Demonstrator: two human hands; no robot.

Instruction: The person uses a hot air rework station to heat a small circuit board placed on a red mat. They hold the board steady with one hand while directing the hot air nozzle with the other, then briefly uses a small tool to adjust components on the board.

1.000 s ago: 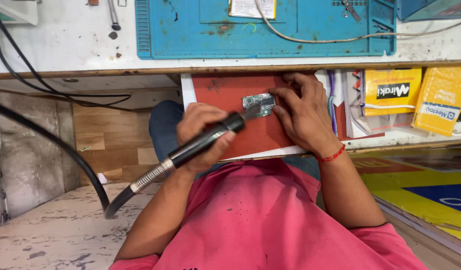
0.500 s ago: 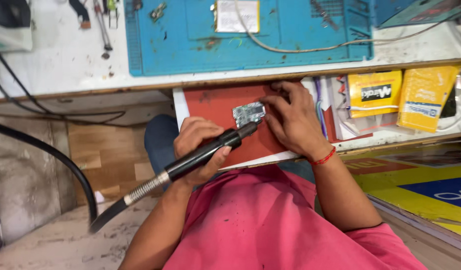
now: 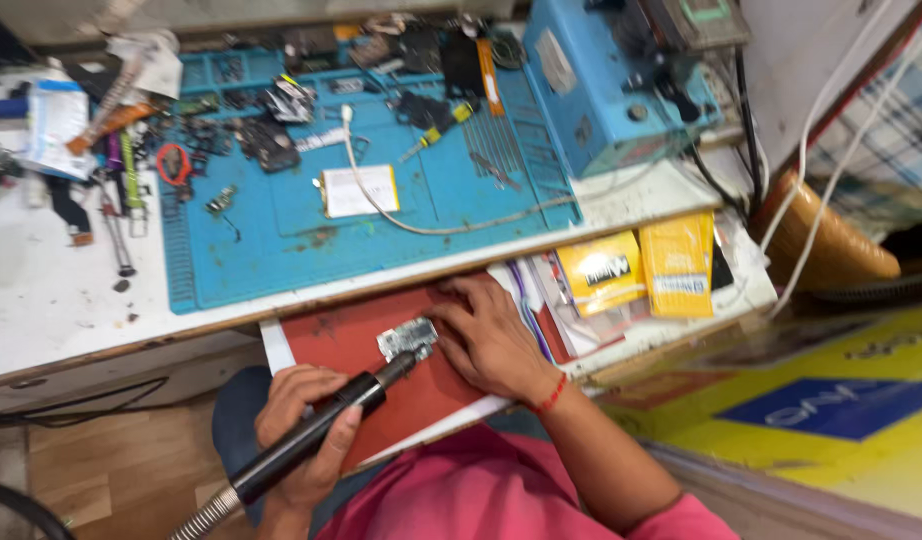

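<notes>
My left hand [image 3: 303, 420] grips a black rotary tool handpiece [image 3: 321, 430] with a flexible metal shaft running off toward the lower left. Its tip touches a small silver metal part [image 3: 405, 337] that lies on a red board [image 3: 341, 345] in a pulled-out drawer. My right hand [image 3: 489, 335] presses down on the right side of that metal part and holds it still. A red thread band circles my right wrist.
A blue work mat [image 3: 381, 215] on the white bench [image 3: 51, 300] carries screwdrivers, small parts and a white cable. A blue machine [image 3: 611, 90] stands at the back right. Yellow packets [image 3: 636, 268] lie in the drawer to the right of my hand.
The view has tilted up and rotated, showing more of the bench and the blue machine. Both hands stay on the metal part and the tool, in nearly the same grip.
</notes>
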